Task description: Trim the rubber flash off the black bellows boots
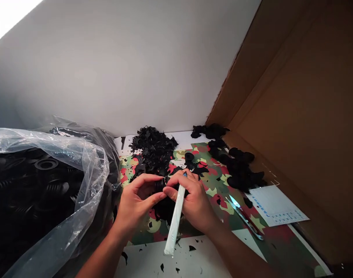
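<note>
Between the fingers and thumb of my left hand (136, 199) is a small black ribbed rubber part (159, 185). My right hand (195, 200) is closed around a tool with a white wrapped handle (175, 224), which slants down towards me. The tool's working end is hidden by my fingers, close against the rubber part. Both hands meet over a camouflage-patterned sheet (214, 216). Just beyond them lies a heap of black rubber scraps (153, 144), and more black material shows beneath the hands.
On the left, an open clear plastic bag (97, 166) holds many black ribbed parts (53, 187). Black rounded pieces (240, 166) lie along the cardboard wall (304, 127) at right. A pointed cutting tool (246, 218) rests beside a white printed card (279, 204).
</note>
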`<state>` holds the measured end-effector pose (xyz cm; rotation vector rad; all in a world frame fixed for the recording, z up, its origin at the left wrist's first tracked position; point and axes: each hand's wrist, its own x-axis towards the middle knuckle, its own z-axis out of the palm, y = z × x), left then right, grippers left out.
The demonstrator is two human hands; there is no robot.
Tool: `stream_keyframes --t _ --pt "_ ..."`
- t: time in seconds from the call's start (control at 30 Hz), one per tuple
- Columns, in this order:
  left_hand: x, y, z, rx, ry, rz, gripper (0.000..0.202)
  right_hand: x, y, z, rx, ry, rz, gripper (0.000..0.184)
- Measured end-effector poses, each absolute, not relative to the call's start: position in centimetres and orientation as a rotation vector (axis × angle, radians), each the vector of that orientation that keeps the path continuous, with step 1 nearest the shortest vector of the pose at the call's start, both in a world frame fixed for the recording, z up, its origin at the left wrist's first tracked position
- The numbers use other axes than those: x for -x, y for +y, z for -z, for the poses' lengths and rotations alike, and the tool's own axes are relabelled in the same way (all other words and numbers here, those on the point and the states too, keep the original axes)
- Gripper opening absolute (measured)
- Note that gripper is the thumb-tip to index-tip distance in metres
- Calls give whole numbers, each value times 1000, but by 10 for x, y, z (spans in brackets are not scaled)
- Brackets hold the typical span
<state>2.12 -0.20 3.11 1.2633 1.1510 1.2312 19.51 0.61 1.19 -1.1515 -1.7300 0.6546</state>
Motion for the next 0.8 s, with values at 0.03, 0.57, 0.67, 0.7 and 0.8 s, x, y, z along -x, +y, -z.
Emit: stream_keyframes --t 0.03,0.57,0.67,0.7,0.8 --pt "-21 -3 -31 -1290 1157 -1246 23 -195 5 -13 1154 -1710 -699 25" --pt "-18 -1 -27 -1277 1223 -1265 11 -206 1 -14 1077 -1467 -891 36" --pt "-17 0 -31 -1294 1244 -1189 11 -212 0 -17 935 -1590 -829 50" --pt "-17 1 -32 -1299 1244 -1166 11 -213 0 -18 910 -1646 -829 48" --pt "-17 3 -34 -1305 1249 -1116 13 -213 -2 -17 926 -1650 -905 30"
